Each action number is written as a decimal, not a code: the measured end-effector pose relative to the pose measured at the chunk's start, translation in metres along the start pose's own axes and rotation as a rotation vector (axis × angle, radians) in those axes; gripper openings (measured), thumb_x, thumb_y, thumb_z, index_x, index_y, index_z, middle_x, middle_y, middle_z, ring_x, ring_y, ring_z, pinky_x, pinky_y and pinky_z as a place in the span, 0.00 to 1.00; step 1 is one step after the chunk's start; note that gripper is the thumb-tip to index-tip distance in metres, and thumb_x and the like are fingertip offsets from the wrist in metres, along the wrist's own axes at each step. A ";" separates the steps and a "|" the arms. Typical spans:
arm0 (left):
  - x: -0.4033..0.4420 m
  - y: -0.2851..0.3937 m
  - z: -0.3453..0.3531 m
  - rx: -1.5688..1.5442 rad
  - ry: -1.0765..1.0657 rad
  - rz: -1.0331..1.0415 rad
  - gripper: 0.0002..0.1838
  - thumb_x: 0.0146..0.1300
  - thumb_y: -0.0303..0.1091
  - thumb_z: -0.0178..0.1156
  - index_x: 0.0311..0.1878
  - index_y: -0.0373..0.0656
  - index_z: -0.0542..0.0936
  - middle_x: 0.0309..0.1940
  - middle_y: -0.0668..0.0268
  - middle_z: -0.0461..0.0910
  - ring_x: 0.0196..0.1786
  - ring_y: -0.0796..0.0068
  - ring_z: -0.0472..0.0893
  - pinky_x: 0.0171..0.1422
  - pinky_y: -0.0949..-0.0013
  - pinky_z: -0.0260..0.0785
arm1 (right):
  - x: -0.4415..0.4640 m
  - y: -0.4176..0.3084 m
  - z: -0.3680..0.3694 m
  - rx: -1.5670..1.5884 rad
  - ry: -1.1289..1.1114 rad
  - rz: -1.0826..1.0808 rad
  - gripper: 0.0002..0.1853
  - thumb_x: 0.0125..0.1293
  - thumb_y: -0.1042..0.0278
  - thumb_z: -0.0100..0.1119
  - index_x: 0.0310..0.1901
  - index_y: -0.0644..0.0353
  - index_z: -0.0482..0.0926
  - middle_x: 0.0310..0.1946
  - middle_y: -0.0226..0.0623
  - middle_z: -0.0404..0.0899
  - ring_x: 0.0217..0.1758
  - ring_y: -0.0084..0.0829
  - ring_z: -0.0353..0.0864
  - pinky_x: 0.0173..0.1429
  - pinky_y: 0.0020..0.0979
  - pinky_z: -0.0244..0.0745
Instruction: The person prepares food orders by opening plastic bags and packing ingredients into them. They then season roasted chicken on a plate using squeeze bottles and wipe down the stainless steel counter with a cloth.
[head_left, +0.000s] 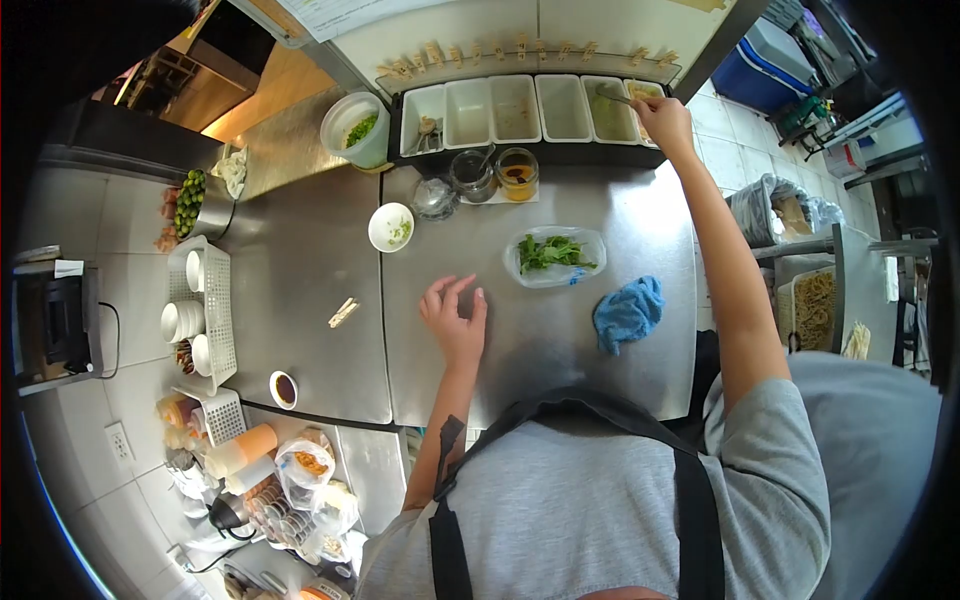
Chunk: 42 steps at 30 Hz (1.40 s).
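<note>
My right hand (664,124) reaches to the far right end of a row of white bins, its fingers closed on the handle of a metal utensil (613,97). The utensil lies over a bin with a greenish layer at its bottom (610,125); its head is too small to make out. Beside it, partly behind my hand, is a bin with pale yellowish food (643,90). My left hand (455,315) rests low over the steel table, fingers apart and holding nothing. Leafy greens sit in a clear plastic tray (514,268) between my hands.
A blue cloth (628,314) lies at right. A white bowl with chopped green bits (391,229), a dark jar (473,175) and an amber jar (517,174) stand near the bins. A small sauce bowl (284,390) and a white basket (222,330) are at left.
</note>
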<state>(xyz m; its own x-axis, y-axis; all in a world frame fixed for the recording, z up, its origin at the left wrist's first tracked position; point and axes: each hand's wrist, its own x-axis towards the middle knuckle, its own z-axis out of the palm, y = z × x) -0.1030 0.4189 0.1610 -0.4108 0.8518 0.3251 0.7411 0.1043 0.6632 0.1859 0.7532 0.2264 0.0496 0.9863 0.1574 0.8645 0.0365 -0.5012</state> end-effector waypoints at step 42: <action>0.034 0.028 0.054 -0.428 -0.349 -0.139 0.30 0.46 0.25 0.68 0.58 0.45 0.79 0.54 0.62 0.72 0.38 0.69 0.80 0.43 0.70 0.74 | -0.183 -0.063 -0.073 -0.120 -0.561 -0.782 0.15 0.61 0.64 0.62 0.50 0.52 0.81 0.33 0.39 0.80 0.36 0.43 0.81 0.42 0.41 0.76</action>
<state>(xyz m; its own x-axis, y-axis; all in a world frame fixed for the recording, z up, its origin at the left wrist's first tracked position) -0.0676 0.4788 0.1541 -0.2352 0.9717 0.0218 0.3820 0.0718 0.9214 0.1588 0.5592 0.2911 -0.7802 0.6245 -0.0352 0.5984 0.7288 -0.3328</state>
